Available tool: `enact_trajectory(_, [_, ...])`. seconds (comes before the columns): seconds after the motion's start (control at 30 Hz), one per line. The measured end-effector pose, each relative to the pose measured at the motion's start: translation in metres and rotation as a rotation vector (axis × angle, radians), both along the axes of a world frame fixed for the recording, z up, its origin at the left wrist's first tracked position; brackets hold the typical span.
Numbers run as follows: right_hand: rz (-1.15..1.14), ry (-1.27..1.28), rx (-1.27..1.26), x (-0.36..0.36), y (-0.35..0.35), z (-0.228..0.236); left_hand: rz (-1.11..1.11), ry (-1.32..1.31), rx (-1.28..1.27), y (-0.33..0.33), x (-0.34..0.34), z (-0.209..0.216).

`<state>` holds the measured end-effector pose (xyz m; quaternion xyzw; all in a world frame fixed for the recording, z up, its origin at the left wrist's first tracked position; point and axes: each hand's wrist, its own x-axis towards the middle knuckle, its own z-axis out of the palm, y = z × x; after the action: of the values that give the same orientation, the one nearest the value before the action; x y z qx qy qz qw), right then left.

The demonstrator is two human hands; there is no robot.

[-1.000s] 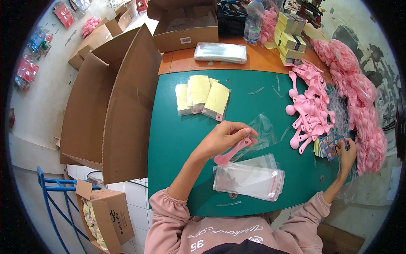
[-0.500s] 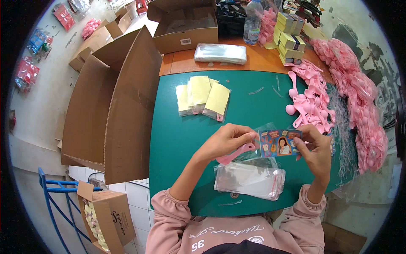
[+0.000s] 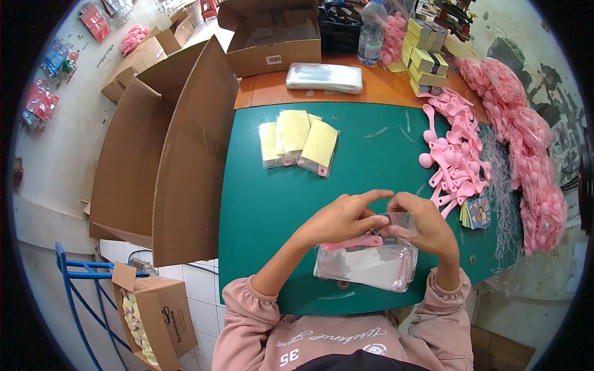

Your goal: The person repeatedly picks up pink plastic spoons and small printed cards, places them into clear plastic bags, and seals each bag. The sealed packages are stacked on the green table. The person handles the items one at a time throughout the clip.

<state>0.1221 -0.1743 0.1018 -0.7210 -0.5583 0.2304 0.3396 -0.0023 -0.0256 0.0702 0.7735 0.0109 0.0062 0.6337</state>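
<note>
Close above the near part of the green table, both my hands are at the mouth of a small clear plastic bag [image 3: 404,221]. My left hand [image 3: 341,221] pinches the bag's edge between thumb and fingers, its index finger stretched toward the right hand. The curled fingers of my right hand [image 3: 427,227] grip the other side of the bag. A pink spoon [image 3: 352,243] shows inside the bag under my left hand. Of the printed card, only a dark bit shows below my fingers. Beneath lies a stack of clear bags [image 3: 362,267].
Pink spoons [image 3: 455,161] are heaped at the right, by a small stack of printed cards [image 3: 476,213]. Several filled bags with yellow cards [image 3: 297,139] lie at the far left of the green table [image 3: 266,216]. A large open carton [image 3: 192,154] stands left; a bottle [image 3: 370,37] stands behind.
My right hand has moved left to meet my left hand, bringing the printed card to the bag, where my fingers now mostly hide it. The card stack at the right is uncovered.
</note>
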Motion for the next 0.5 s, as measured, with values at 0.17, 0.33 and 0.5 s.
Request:
enact_trajectory(0.17, [-0.005, 0.397, 0.014, 0.027, -0.001, -0.032, -0.021, 0.195, 0.152, 0.017, 0.001, 0.0])
enact_trajectory(0.33, [-0.27, 0.772, 0.172, 0.039, 0.009, -0.031, -0.034, 0.024, -0.368, 0.054, -0.005, -0.03])
enact_trajectory(0.5, [-0.255, 0.757, 0.041, 0.041, 0.012, -0.028, 0.035, 0.106, -0.465, 0.055, -0.002, -0.035])
